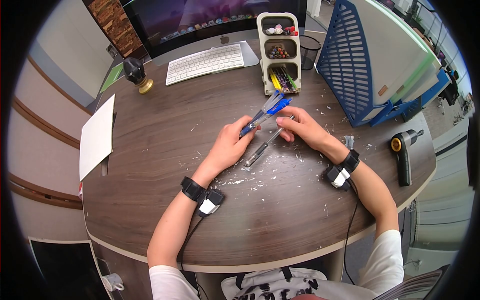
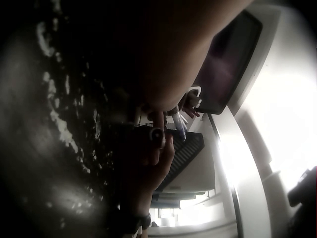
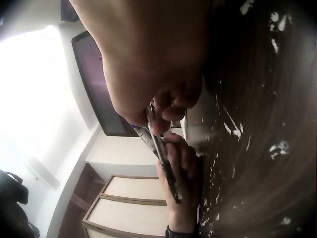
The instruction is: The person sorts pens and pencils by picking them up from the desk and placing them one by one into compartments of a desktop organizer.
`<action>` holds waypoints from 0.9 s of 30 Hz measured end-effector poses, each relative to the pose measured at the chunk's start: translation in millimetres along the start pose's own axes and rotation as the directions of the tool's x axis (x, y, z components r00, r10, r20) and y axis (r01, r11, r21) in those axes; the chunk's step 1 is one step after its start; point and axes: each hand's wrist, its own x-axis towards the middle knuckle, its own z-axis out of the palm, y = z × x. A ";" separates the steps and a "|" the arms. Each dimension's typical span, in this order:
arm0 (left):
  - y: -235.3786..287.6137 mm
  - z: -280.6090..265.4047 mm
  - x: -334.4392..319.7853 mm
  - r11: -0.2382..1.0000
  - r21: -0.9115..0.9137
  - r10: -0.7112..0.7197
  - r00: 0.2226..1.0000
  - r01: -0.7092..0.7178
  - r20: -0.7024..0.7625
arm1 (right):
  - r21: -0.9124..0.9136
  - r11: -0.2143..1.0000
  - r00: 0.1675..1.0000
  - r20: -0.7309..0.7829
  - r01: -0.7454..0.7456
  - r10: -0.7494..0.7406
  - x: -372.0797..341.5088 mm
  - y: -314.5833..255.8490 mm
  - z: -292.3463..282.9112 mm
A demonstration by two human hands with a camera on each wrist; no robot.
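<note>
My left hand [image 1: 226,146] grips a small bunch of clear pens [image 1: 259,118] with blue parts at their upper ends. Just right of it, my right hand [image 1: 309,131] pinches one clear pen [image 1: 258,154] near its upper end between thumb and fingers. This pen slants down to the left, its dark end low over the desk [image 1: 150,210]. In the right wrist view the pinched pen [image 3: 167,173] passes in front of the left hand [image 3: 184,163]. The left wrist view is dark, and the left fingers are mostly hidden there.
White scraps [image 1: 241,183] are scattered under the hands. Behind stand a white organizer [image 1: 280,37] with pens and pencils, a mesh cup [image 1: 310,49] and a keyboard [image 1: 205,64]. A blue file rack [image 1: 345,65] and a cordless screwdriver [image 1: 404,162] are on the right.
</note>
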 end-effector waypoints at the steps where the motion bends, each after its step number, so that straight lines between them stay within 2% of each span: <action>1: -0.6 1.0 -0.1 0.998 0.034 0.061 0.998 -0.060 -0.031 | 0.000 1.000 1.000 -0.001 0.000 0.000 -1.5 -1.9 4.1; 3: -1.6 -1.1 0.4 0.994 0.097 0.055 0.998 -0.055 0.000 | 0.114 0.993 0.998 0.054 -0.042 0.036 -4.6 -2.6 14.6; 4: -2.0 -1.5 0.4 0.986 0.160 0.047 0.998 -0.051 0.030 | 0.106 0.993 0.997 0.056 -0.051 0.045 -4.4 0.9 21.5; 5: -1.8 -1.1 0.2 0.986 0.158 0.046 0.998 -0.051 0.030 | 0.146 0.989 0.999 0.039 -0.008 0.003 -4.6 3.0 29.3; 7: -0.8 0.5 0.2 0.980 0.182 0.072 0.997 -0.075 0.019 | 0.180 0.983 0.999 0.018 -0.033 0.030 -3.9 5.6 35.3; 11: -7.0 2.4 -0.8 0.971 0.209 0.110 0.994 -0.114 0.026 | 0.185 0.983 1.000 0.020 0.014 -0.018 -5.8 3.9 42.9; 13: 0.8 2.1 -1.2 0.971 0.188 0.145 0.989 -0.146 0.021 | 0.057 0.996 0.997 0.032 0.062 -0.064 -7.5 -0.7 45.4; 17: 10.0 1.2 -0.5 0.989 0.115 0.088 0.996 -0.091 0.028 | 0.006 0.994 0.993 0.047 0.107 -0.107 -8.7 -0.8 47.4; 19: -0.8 2.0 -1.7 0.968 0.217 0.138 0.990 -0.129 -0.026 | 0.033 0.992 0.993 0.001 0.119 -0.119 -9.9 0.7 47.6; 20: -6.6 0.7 -3.8 0.970 0.213 0.126 0.992 -0.119 -0.021 | 0.042 0.992 0.992 -0.024 0.122 -0.121 -11.3 -0.5 44.3; 21: -3.2 -3.6 -1.6 0.998 0.048 -0.024 0.996 0.028 -0.081 | 0.050 0.991 0.991 -0.049 0.126 -0.124 -10.6 -2.7 39.0; 22: 0.3 -5.8 -1.3 0.977 -0.126 -0.187 0.976 0.173 -0.114 | 0.088 0.986 0.985 -0.115 0.138 -0.128 -8.4 0.7 36.6; 24: 0.1 -7.6 0.6 0.964 -0.210 -0.195 0.972 0.165 -0.132 | 0.133 0.977 0.962 -0.241 0.168 -0.132 -5.0 3.1 34.3; 27: -5.9 -11.8 3.0 0.945 -0.280 -0.212 0.969 0.170 -0.126 | 0.165 0.966 0.943 -0.300 0.199 -0.143 -3.8 5.6 31.6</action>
